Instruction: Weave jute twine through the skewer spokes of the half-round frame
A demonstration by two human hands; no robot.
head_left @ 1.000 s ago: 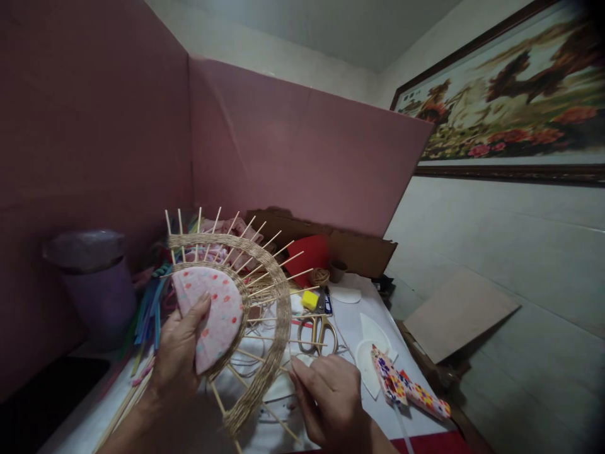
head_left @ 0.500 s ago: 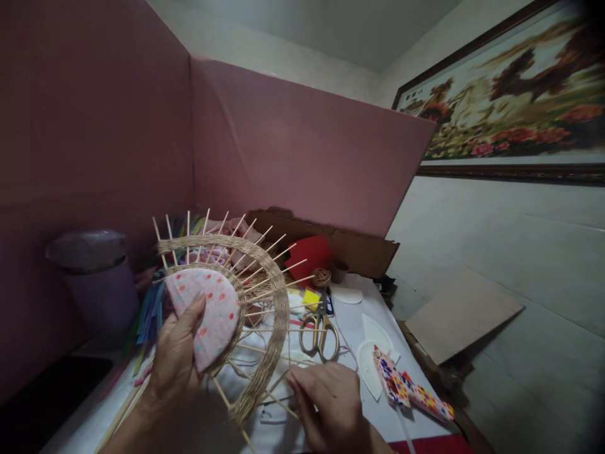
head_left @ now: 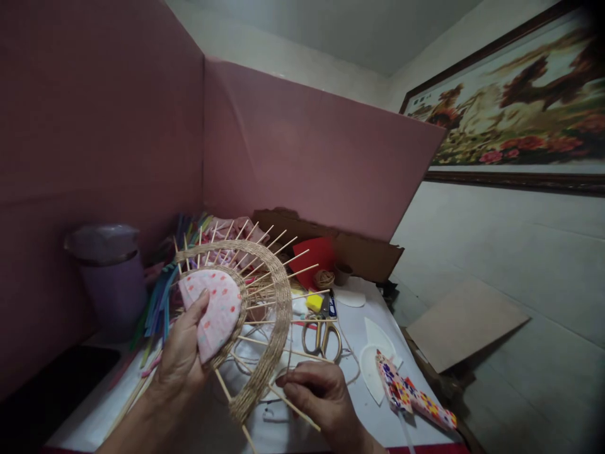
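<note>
A half-round woven fan [head_left: 278,315] of thin wooden sticks is held up over the table, tilted. Its pink half-disc centre [head_left: 217,309] has red dots, and a wide band of brown twine runs across the sticks farther out. My left hand [head_left: 182,343] grips the centre, thumb on the front and fingers hidden behind. At the lower right of the fan my right hand [head_left: 321,397] is closed, thumb and fingers pinching a thin strand of twine [head_left: 290,353] by the sticks. Behind the fan, gold-handled scissors [head_left: 322,340] lie on the table.
A glue gun with a flowered cover [head_left: 411,391] and white cut pieces [head_left: 373,372] lie at the right. A yellow block [head_left: 314,302], a twine ball [head_left: 324,279] and red sheet [head_left: 309,258] are farther back. A lilac tumbler [head_left: 111,284] stands left, beside coloured strips [head_left: 158,309].
My right hand has shifted slightly right and turned, fingers still pinched by the lower sticks. The fan has tilted a little in my left hand. The whole view has moved slightly.
</note>
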